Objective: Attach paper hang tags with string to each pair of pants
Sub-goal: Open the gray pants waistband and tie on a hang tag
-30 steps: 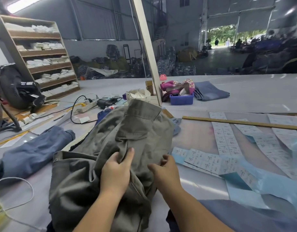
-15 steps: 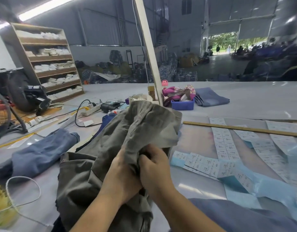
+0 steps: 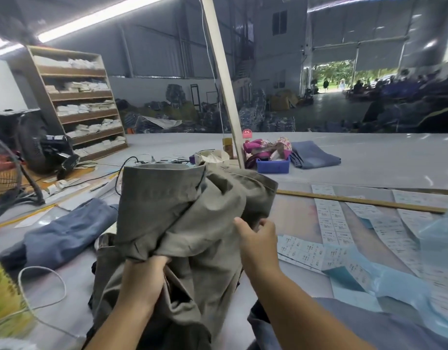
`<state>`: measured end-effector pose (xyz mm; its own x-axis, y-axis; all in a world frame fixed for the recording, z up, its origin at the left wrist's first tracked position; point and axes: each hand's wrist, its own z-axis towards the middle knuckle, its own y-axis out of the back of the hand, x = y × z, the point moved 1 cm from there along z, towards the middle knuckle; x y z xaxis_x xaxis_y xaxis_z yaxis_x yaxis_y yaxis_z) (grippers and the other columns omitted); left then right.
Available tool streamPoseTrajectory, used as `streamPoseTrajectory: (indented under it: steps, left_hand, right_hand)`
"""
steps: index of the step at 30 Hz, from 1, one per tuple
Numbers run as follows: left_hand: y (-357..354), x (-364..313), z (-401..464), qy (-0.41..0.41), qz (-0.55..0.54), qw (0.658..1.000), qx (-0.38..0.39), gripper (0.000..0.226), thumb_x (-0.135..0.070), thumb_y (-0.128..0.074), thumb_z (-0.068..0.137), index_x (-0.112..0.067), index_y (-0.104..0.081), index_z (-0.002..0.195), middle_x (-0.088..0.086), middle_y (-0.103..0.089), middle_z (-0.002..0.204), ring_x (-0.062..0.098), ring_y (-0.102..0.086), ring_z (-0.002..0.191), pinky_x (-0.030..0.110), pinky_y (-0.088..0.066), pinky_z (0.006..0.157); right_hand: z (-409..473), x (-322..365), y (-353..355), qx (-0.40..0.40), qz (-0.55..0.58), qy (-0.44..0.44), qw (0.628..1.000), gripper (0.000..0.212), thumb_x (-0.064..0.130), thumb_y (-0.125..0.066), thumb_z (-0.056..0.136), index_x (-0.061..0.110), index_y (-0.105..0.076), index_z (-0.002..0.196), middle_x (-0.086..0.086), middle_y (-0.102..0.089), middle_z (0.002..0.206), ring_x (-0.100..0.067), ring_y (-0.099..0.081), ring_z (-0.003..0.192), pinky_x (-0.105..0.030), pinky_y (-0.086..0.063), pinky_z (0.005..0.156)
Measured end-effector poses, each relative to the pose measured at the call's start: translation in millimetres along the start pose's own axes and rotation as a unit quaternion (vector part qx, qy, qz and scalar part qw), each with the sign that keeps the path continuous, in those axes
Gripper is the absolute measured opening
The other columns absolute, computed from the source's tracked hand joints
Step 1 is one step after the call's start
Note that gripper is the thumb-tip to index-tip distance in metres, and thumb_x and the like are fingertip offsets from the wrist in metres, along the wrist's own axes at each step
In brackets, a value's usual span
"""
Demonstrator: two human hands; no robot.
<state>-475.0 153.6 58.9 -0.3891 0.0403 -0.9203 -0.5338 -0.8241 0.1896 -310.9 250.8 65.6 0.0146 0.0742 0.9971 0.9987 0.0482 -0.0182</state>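
A pair of olive-grey pants (image 3: 187,215) is lifted off the table in front of me, bunched, with its waistband standing up at the top. My left hand (image 3: 142,281) grips a fold of the fabric low on the left. My right hand (image 3: 258,243) grips the fabric on the right side, thumb on top. Sheets of printed paper tags (image 3: 331,218) lie flat on the table to the right. A loop of white string (image 3: 41,286) lies at the left near a yellow-green packet (image 3: 5,301). No tag is visible on the pants.
Folded blue jeans (image 3: 66,231) lie to the left, another pair (image 3: 314,155) at the back. A long wooden ruler (image 3: 357,200) crosses the table at right. A blue bin (image 3: 273,165), a slanted white post (image 3: 223,79), a fan (image 3: 5,178) and cables stand around the table.
The pants have been raised higher and turned, with the waistband now upright. My hands have moved apart: the left lower on the fabric, the right out to the side.
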Motion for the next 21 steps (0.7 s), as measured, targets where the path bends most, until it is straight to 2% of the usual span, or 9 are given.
streamPoseTrajectory:
  steps: [2, 3, 5, 7, 10, 11, 14, 17, 21]
  left_hand:
    - [-3, 4, -7, -0.014, 0.007, 1.0, 0.014, 0.031, -0.016, -0.067, 0.07, -0.028, -0.064, 0.099, -0.01, -0.062, 0.114, 0.006, -0.05, 0.109, 0.024, -0.033, 0.096]
    - [-6, 5, -9, -0.02, 0.011, 0.999, 0.03, 0.023, -0.018, -0.066, 0.069, -0.03, -0.065, 0.089, -0.019, -0.065, 0.105, 0.002, -0.052, 0.103, 0.023, -0.035, 0.092]
    - [-11, 6, -14, -0.051, 0.045, 0.995, 0.074, 0.019, -0.021, -0.062, 0.066, -0.036, -0.063, 0.078, -0.035, -0.063, 0.081, -0.019, -0.051, 0.083, 0.014, -0.038, 0.082]
    - [-15, 8, -15, -0.077, 0.078, 0.99, 0.093, 0.024, -0.017, -0.063, 0.065, -0.037, -0.063, 0.08, -0.038, -0.056, 0.071, -0.034, -0.044, 0.08, 0.0, -0.034, 0.076]
    - [-22, 15, -8, -0.068, 0.109, 0.988, 0.087, 0.033, 0.002, -0.071, 0.076, -0.03, -0.065, 0.082, -0.031, -0.052, 0.08, -0.013, -0.05, 0.077, -0.006, -0.029, 0.066]
    - [-24, 16, -6, -0.056, 0.124, 0.987, 0.088, 0.037, 0.005, -0.07, 0.077, -0.03, -0.062, 0.073, -0.026, -0.052, 0.074, -0.002, -0.049, 0.071, -0.002, -0.031, 0.064]
    - [-29, 20, 0, -0.035, 0.151, 0.983, 0.098, 0.035, 0.004, -0.067, 0.077, -0.025, -0.056, 0.061, -0.013, -0.053, 0.058, -0.001, -0.046, 0.063, 0.01, -0.033, 0.058]
    - [-36, 25, 0, -0.002, 0.139, 0.985, 0.105, 0.019, -0.005, -0.066, 0.077, -0.017, -0.061, 0.064, -0.006, -0.064, 0.061, 0.005, -0.059, 0.07, 0.013, -0.037, 0.057]
    - [-45, 24, -5, 0.005, 0.203, 0.974, 0.101, 0.014, -0.021, -0.065, 0.078, -0.025, -0.058, 0.066, -0.009, -0.059, 0.068, 0.029, -0.06, 0.092, 0.027, -0.034, 0.069]
  right_hand:
    - [9, -11, -3, 0.045, 0.09, -0.154, 0.983, 0.084, 0.046, -0.071, 0.083, 0.01, -0.03, 0.146, -0.011, -0.041, 0.144, -0.032, -0.048, 0.126, -0.049, -0.043, 0.106]
    - [13, -17, -4, 0.066, 0.113, -0.2, 0.971, 0.083, 0.046, -0.073, 0.082, 0.009, -0.033, 0.145, -0.014, -0.043, 0.143, -0.035, -0.051, 0.125, -0.049, -0.045, 0.105]
    - [20, -26, -7, 0.108, 0.119, -0.241, 0.957, 0.065, 0.039, -0.074, 0.084, 0.009, -0.044, 0.133, -0.021, -0.053, 0.13, -0.037, -0.058, 0.115, -0.045, -0.052, 0.097]
    - [31, -33, -10, 0.118, 0.104, -0.239, 0.958, 0.047, 0.027, -0.071, 0.085, 0.008, -0.05, 0.123, -0.02, -0.062, 0.115, -0.033, -0.064, 0.102, -0.038, -0.055, 0.082]
    - [50, -34, -15, 0.07, 0.008, -0.205, 0.976, 0.025, 0.014, -0.058, 0.087, 0.004, -0.051, 0.109, -0.015, -0.061, 0.091, -0.026, -0.059, 0.075, -0.029, -0.046, 0.063]
    - [57, -34, -17, 0.055, -0.027, -0.192, 0.98, 0.03, 0.015, -0.058, 0.087, 0.007, -0.048, 0.114, -0.015, -0.059, 0.094, -0.026, -0.06, 0.079, -0.029, -0.046, 0.065]
    - [64, -36, -19, 0.049, -0.048, -0.168, 0.983, 0.068, 0.028, -0.072, 0.066, 0.003, -0.044, 0.124, -0.017, -0.056, 0.114, -0.034, -0.06, 0.103, -0.04, -0.052, 0.084]
    - [71, -48, -18, 0.041, -0.027, -0.136, 0.989, 0.066, 0.03, -0.069, 0.05, 0.004, -0.053, 0.108, -0.015, -0.061, 0.108, -0.026, -0.058, 0.092, -0.037, -0.049, 0.075]
    - [80, -60, -15, 0.051, 0.072, -0.204, 0.975, 0.032, 0.012, -0.059, 0.085, 0.002, -0.059, 0.115, -0.025, -0.062, 0.117, -0.027, -0.058, 0.096, -0.035, -0.044, 0.074]
